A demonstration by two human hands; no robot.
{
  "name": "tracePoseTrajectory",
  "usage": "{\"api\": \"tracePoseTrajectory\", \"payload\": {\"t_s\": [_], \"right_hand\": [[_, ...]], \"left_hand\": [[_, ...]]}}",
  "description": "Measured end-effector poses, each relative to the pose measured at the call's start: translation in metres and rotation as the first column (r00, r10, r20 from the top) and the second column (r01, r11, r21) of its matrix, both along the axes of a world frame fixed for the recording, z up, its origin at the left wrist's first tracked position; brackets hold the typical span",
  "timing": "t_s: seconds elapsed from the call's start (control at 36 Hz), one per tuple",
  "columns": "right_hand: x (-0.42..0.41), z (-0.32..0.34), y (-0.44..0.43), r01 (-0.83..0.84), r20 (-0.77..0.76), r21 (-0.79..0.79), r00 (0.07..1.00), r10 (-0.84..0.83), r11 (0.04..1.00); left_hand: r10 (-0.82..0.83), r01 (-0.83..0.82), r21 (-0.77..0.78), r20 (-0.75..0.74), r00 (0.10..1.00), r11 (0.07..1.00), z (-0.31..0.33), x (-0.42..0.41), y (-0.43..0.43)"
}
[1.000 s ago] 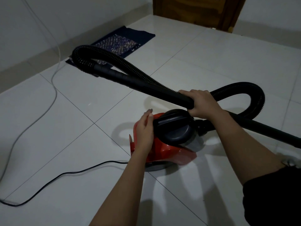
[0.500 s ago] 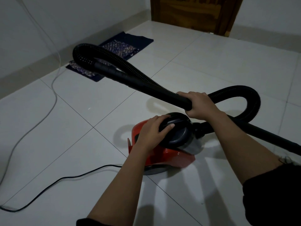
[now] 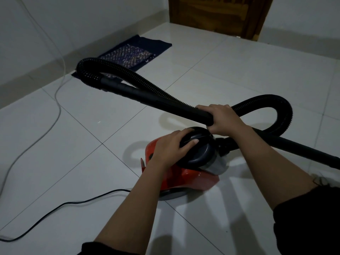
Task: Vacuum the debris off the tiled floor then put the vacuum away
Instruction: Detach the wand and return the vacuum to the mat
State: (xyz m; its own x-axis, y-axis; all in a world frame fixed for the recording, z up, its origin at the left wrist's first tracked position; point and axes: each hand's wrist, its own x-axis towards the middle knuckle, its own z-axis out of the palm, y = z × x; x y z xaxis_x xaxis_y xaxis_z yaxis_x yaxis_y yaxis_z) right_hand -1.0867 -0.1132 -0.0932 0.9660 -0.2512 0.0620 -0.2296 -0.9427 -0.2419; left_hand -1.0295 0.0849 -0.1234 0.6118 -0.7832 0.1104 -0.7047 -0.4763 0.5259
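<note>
On the tiled floor, my left hand presses flat, fingers spread, steadying the vacuum, while my right hand clamps its wand clear of it.

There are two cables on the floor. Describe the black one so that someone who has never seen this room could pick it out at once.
Start at the red vacuum on the white tiled floor. From under its near left side, beneath the left hand, the black cable snakes toward the lower left corner. The pale cable near the left wall is lighter and lies farther away.
</note>
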Motion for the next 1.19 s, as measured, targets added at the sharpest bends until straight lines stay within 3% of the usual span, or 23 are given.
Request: {"api": "tracePoseTrajectory", "payload": {"t_s": [0.33,0.58,0.92,1.19], "right_hand": [[-0.004,0.007,0.002,-0.02,-0.026,0.003,0.999,0.02,1.0],[-0.016,0.043,0.019,-0.059,-0.121,0.058,0.99,0.066,0.997],[0.009,0.187,0.011,-0.132,-0.185,0.104,0.971,0.149,0.986],[0.08,0.301,0.013,-0.188,-0.199,0.196,0.954,0.226,0.963]], "left_hand": [[0.016,-0.077,-0.197,-0.294,0.956,0.977,0.005,-0.007,-0.002],[0.102,-0.124,-0.06,-0.291,0.951,0.99,0.027,-0.035,0.003],[0.197,-0.193,0.047,-0.337,0.92,0.98,0.164,-0.036,0.013],[0.284,-0.269,0.091,-0.335,0.898,0.959,0.282,0.023,0.006]]}}
